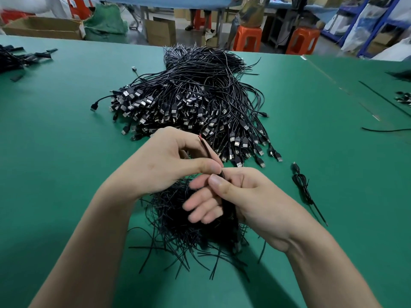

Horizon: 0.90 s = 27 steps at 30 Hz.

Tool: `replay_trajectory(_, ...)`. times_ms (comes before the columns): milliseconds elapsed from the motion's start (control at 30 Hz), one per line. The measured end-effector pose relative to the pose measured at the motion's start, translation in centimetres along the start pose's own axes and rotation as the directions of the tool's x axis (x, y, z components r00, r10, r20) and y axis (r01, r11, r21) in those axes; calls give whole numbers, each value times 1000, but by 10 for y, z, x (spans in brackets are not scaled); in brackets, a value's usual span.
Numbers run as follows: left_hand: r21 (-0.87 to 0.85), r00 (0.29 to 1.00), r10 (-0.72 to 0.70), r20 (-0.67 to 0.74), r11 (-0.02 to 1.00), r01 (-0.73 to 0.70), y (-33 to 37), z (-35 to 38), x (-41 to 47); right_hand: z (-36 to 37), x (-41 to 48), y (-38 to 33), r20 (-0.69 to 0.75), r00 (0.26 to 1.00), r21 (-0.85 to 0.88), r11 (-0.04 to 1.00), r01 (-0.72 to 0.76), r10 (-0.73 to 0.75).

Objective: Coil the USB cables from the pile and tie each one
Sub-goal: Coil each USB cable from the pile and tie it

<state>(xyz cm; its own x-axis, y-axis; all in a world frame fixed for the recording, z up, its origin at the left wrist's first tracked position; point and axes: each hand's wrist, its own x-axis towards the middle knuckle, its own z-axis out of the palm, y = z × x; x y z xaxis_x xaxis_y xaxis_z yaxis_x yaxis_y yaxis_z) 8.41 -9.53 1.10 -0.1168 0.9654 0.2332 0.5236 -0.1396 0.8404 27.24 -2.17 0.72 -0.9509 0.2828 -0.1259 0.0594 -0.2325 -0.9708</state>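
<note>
We are working over a green table (66,130), with both hands meeting just below the middle of the view. Our left hand (164,163), coming in from 7 o'clock, is pinching a thin black cable end (210,150) between thumb and forefinger. The end is pointing up toward 11 o'clock and is showing a speck of red at its tip. Our right hand (249,196), coming in from 5 o'clock, is curling its thumb and fingers round a dark bundle (229,210) of the same cable, with its thumb lying close against the left thumb. The bundle is too blurred for us to be making out its loops.

The pile of USB cables (195,101) is lying at 12 o'clock from the hands, its plugs fanning toward us and its thin tails running off toward the far edge. Directly under the hands, spreading toward 6 o'clock, a heap of short black strands (175,225) is lying on the table. At 3 o'clock one coiled cable (301,181), cinched at its middle, is lying by itself, apart from the pile. At 10 o'clock, near the left edge, more black cables (13,58) are sitting. Beyond the table, orange stools (248,38) are standing at 1 o'clock, and a cardboard box (42,27) is lying at 11 o'clock.
</note>
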Motion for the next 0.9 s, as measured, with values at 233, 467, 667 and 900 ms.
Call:
replay_trajectory(233, -49, 987, -3, -158, 999, -5, -5, 1, 1, 4, 6, -1, -210, 971, 17, 992, 125, -118)
replay_trajectory(467, -126, 965, -6, -260, 992, -28, -5, 2, 4, -9, -2, 12, -338, 911, -503, 863, 37, -236)
replay_trajectory(667, -194, 952, -1, -306, 979, -61, -4, 7, 6, 7, -2, 16, -153, 983, -254, 965, 64, -105)
replay_trajectory(900, -11, 895, -103, -435, 994, 109, 8, 40, 12, 10, 14, 19, -486, 819, -587, 808, -49, -304)
